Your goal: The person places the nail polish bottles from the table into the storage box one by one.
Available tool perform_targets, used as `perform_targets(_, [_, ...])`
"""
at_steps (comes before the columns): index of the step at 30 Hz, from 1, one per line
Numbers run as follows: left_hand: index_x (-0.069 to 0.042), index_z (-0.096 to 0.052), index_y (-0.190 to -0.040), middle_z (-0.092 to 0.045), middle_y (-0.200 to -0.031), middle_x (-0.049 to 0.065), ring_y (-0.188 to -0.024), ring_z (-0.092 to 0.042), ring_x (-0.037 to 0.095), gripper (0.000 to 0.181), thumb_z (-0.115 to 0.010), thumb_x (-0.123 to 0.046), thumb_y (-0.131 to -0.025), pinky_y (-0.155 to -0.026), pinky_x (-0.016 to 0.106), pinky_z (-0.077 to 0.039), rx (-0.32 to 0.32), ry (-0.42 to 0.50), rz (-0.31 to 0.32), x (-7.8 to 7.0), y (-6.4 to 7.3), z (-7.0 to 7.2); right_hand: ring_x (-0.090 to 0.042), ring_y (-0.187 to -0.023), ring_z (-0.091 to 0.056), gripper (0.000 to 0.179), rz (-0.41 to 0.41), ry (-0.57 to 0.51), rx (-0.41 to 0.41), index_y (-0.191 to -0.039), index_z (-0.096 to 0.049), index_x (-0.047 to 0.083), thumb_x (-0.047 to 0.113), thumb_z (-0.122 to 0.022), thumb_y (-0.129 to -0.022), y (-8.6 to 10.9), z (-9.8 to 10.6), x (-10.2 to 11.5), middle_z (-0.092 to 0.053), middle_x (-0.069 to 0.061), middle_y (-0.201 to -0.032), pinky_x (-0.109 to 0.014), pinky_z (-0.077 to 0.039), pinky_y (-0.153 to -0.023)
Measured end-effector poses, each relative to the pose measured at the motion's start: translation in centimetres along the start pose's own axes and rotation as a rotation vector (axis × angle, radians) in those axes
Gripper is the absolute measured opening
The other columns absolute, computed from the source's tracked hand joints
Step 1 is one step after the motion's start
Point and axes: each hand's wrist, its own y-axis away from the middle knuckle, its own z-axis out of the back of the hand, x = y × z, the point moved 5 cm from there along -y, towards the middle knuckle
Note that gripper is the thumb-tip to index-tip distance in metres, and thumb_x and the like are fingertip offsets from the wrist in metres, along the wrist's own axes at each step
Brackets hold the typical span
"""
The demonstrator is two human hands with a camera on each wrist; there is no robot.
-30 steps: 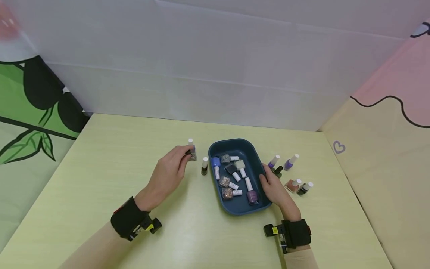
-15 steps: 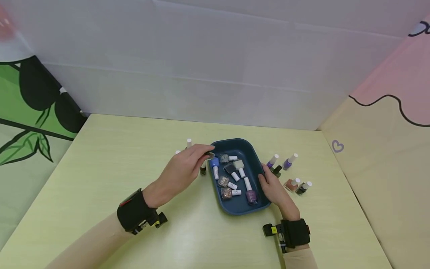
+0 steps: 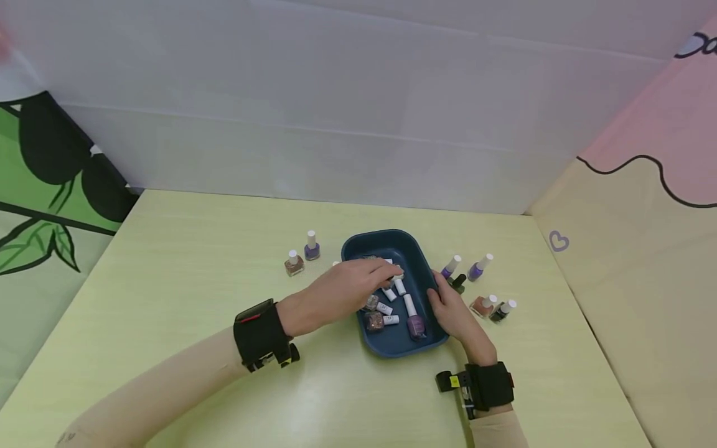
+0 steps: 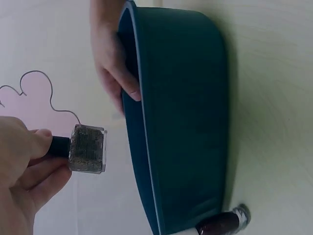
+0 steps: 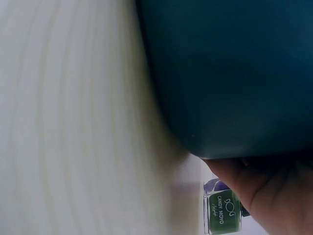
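In the left wrist view, my left hand (image 4: 29, 166) pinches a square nail polish bottle (image 4: 88, 149) by its black cap, its glass dark and glittery. The head view has this left hand (image 3: 342, 289) over the dark blue tray (image 3: 409, 246), hiding part of its contents. Several nail polish bottles with white caps lie inside, among them a purple bottle (image 3: 416, 325) and a glittery bottle (image 3: 374, 321). My right hand (image 3: 454, 308) grips the tray's right side, thumb over the rim.
Left of the tray stand a brown bottle (image 3: 294, 264) and a purple-blue bottle (image 3: 312, 247). To its right are several more, including a green bottle (image 5: 225, 213), a peach bottle (image 3: 483, 305) and a dark bottle (image 3: 501, 311). A draped wall (image 3: 336, 155) borders the table's back.
My left hand has carried the black-capped nail polish bottle rightward from the table's left part to over the tray. My right hand has stayed on the tray's side.
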Motion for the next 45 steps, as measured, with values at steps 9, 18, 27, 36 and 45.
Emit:
perform_targets(9, [-0.011, -0.057, -0.128, -0.063, -0.115, -0.001, -0.099, -0.059, 0.007, 0.042, -0.063, -0.007, -0.087, -0.084, 0.020, -0.050, 0.201, 0.017, -0.151, -2.2, -1.0, -3.3, -0.033, -0.114, -0.052, 0.045, 0.004, 0.011, 0.014, -0.145, -0.033, 0.002, 0.008, -0.038, -0.100, 0.1, 0.2, 0.1, -0.048, -0.025, -0.136, -0.055, -0.044, -0.093])
perform_targets(18, [-0.014, -0.055, -0.132, -0.062, -0.123, -0.003, -0.106, -0.058, 0.007, 0.041, -0.058, -0.008, -0.091, -0.090, 0.020, -0.048, 0.393, 0.026, -0.178, -3.3, -0.5, -6.1, -0.030, -0.102, -0.056, 0.044, 0.005, 0.005, 0.006, -0.144, -0.036, 0.003, 0.009, -0.039, -0.100, 0.0, 0.2, 0.2, -0.053, -0.025, -0.129, -0.051, -0.048, -0.085])
perform_targets(27, [-0.019, -0.058, -0.129, -0.061, -0.125, -0.007, -0.104, -0.058, 0.006, 0.039, -0.058, -0.009, -0.091, -0.089, 0.021, -0.049, 0.484, 0.073, -0.205, -3.7, -0.9, -6.7, -0.031, -0.108, -0.054, 0.045, 0.004, 0.028, 0.002, -0.144, -0.035, 0.002, 0.007, -0.039, -0.099, -0.1, 0.4, 0.2, -0.052, -0.025, -0.131, -0.053, -0.045, -0.091])
perform_targets(36, [-0.022, -0.060, -0.124, -0.062, -0.116, -0.008, -0.094, -0.058, 0.004, 0.031, -0.054, -0.015, -0.095, -0.086, 0.019, -0.049, 0.607, 0.044, -0.284, -4.8, -1.6, -7.9, -0.033, -0.113, -0.052, 0.046, -0.005, 0.015, 0.010, -0.145, -0.033, 0.002, 0.008, -0.039, -0.100, 0.0, 0.3, 0.0, -0.048, -0.025, -0.135, -0.054, -0.044, -0.093])
perform_targets(45, [-0.020, -0.060, -0.121, -0.062, -0.110, -0.007, -0.098, -0.056, 0.004, 0.028, -0.054, -0.013, -0.094, -0.090, 0.019, -0.047, 0.600, -0.035, -0.350, -5.1, -1.6, -8.5, -0.034, -0.115, -0.050, 0.046, -0.008, 0.010, 0.005, -0.145, -0.033, 0.001, 0.007, -0.039, -0.099, -0.1, 0.1, 0.0, -0.047, -0.025, -0.136, -0.055, -0.042, -0.095])
